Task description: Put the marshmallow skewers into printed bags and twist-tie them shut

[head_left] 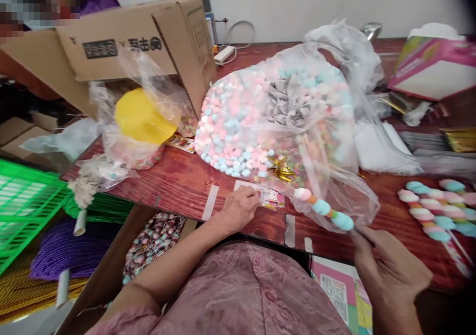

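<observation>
2 bare hands work at the near edge of a red wooden table. At 5 o'clock the right hand pinches the stick of a marshmallow skewer, its fingers closed on it, the sweets pointing toward 10 o'clock. The left hand rests fingers-down on a small printed card near centre. A big clear bag of pastel marshmallows lies at 12 o'clock; finished skewers lie at 3 o'clock.
</observation>
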`<state>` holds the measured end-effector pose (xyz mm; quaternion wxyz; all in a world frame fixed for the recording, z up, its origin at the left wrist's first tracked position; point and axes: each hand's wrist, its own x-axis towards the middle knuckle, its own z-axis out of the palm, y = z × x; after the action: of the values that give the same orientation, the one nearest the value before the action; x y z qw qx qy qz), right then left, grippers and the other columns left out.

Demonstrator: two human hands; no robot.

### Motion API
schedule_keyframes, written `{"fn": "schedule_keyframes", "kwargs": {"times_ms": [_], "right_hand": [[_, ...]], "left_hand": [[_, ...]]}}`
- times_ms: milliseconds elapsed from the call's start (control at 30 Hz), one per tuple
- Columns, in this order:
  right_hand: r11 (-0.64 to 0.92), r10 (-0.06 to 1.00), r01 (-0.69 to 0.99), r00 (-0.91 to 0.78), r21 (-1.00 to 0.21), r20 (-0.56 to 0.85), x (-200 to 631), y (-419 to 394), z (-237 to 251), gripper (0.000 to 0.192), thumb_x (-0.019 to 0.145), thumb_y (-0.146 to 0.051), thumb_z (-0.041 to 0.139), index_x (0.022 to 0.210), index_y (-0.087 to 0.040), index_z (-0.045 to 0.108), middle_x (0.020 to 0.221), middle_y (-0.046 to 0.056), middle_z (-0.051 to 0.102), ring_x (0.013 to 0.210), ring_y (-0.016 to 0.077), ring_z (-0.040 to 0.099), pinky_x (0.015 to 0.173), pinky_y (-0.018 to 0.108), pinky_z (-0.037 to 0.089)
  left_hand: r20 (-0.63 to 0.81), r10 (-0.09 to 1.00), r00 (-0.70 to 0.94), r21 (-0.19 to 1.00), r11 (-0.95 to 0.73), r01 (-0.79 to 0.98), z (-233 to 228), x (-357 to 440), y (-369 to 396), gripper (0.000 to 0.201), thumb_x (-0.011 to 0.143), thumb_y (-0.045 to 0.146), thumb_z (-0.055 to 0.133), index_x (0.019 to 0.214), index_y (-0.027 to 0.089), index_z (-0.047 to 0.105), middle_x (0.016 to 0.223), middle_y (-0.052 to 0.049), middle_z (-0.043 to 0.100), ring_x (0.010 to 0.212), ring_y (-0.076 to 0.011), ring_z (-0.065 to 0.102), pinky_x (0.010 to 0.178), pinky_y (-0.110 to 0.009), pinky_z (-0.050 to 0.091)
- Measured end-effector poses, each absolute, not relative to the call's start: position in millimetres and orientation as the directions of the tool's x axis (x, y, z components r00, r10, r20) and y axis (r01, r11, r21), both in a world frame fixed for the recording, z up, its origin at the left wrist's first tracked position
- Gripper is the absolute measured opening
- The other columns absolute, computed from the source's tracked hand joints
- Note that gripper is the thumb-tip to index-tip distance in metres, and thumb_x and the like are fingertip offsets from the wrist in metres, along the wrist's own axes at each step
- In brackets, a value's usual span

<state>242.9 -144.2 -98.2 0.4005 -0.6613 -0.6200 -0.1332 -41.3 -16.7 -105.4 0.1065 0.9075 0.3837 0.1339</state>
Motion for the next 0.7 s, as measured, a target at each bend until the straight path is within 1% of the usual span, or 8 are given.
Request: {"fn": "schedule_keyframes", "kwargs": {"times_ms": [100, 167, 233, 367, 467, 567, 700], "right_hand": [[0.204, 0.709, 0.922, 0.093, -0.33, 0.699, 235, -141, -97, 0.013, 0.083, -0.015, 0.067, 0.092, -0.024, 0.07, 0.072, -0.001, 0.07, 0.06, 0.0142, 0.064, 0.061, 0.027, 0.049], [0.234, 0.725, 0.91, 0.072, -0.342, 0.685, 232, -141, -100, 0.015, 0.083, -0.014, 0.066, 0.094, -0.023, 0.07, 0.074, 0.0, 0.071, 0.061, 0.0142, 0.064, 0.063, 0.028, 0.05], [0.257, 0.736, 0.898, 0.057, -0.356, 0.675, 231, -143, -103, 0.017, 0.083, -0.012, 0.067, 0.095, -0.023, 0.07, 0.075, 0.0, 0.071, 0.063, 0.0146, 0.064, 0.064, 0.028, 0.051], [0.285, 0.753, 0.87, 0.057, -0.402, 0.655, 230, -144, -104, 0.018, 0.082, -0.012, 0.068, 0.096, -0.023, 0.071, 0.076, 0.0, 0.072, 0.063, 0.0151, 0.065, 0.064, 0.029, 0.051], [0.303, 0.76, 0.849, 0.059, -0.433, 0.647, 227, -144, -101, 0.017, 0.082, -0.011, 0.068, 0.095, -0.022, 0.071, 0.075, 0.0, 0.072, 0.063, 0.0153, 0.065, 0.064, 0.029, 0.051], [0.338, 0.759, 0.844, 0.017, -0.417, 0.651, 223, -142, -99, 0.02, 0.082, -0.01, 0.067, 0.097, -0.022, 0.071, 0.079, 0.0, 0.073, 0.066, 0.0152, 0.067, 0.066, 0.028, 0.052], [0.381, 0.735, 0.871, -0.081, -0.31, 0.674, 224, -140, -97, 0.021, 0.082, -0.007, 0.068, 0.099, -0.019, 0.07, 0.081, 0.002, 0.073, 0.068, 0.0152, 0.067, 0.067, 0.027, 0.052]], "left_hand": [[0.167, 0.723, 0.67, 0.363, -0.677, 0.641, -103, -47, -18, 0.024, 0.095, 0.02, 0.05, 0.083, 0.016, 0.071, 0.092, -0.008, 0.067, 0.086, -0.0178, 0.059, 0.076, -0.029, 0.047], [0.162, 0.721, 0.673, 0.406, -0.671, 0.621, -101, -49, -19, 0.027, 0.096, 0.019, 0.047, 0.084, 0.016, 0.071, 0.09, -0.008, 0.068, 0.084, -0.0173, 0.06, 0.076, -0.028, 0.047], [0.158, 0.74, 0.653, 0.48, -0.636, 0.605, -100, -50, -19, 0.026, 0.094, 0.017, 0.048, 0.081, 0.015, 0.071, 0.084, -0.007, 0.067, 0.081, -0.0166, 0.06, 0.074, -0.028, 0.046], [0.154, 0.843, 0.515, 0.718, -0.454, 0.528, -105, -51, -16, 0.014, 0.085, 0.015, 0.062, 0.073, 0.014, 0.068, 0.074, -0.003, 0.065, 0.072, -0.0131, 0.059, 0.068, -0.024, 0.043], [0.115, 0.9, 0.421, 0.829, -0.32, 0.458, -108, -51, -13, 0.012, 0.079, 0.017, 0.069, 0.068, 0.014, 0.066, 0.067, 0.0, 0.063, 0.064, -0.011, 0.056, 0.063, -0.023, 0.041], [0.095, 0.91, 0.403, 0.875, -0.27, 0.403, -108, -51, -11, 0.011, 0.077, 0.018, 0.071, 0.067, 0.014, 0.067, 0.065, 0.002, 0.063, 0.062, -0.0105, 0.056, 0.062, -0.022, 0.041], [0.157, 0.872, 0.463, 0.87, -0.345, 0.354, -109, -53, -12, 0.008, 0.077, 0.013, 0.071, 0.07, 0.015, 0.07, 0.067, 0.001, 0.065, 0.064, -0.0107, 0.057, 0.063, -0.022, 0.041]]}}
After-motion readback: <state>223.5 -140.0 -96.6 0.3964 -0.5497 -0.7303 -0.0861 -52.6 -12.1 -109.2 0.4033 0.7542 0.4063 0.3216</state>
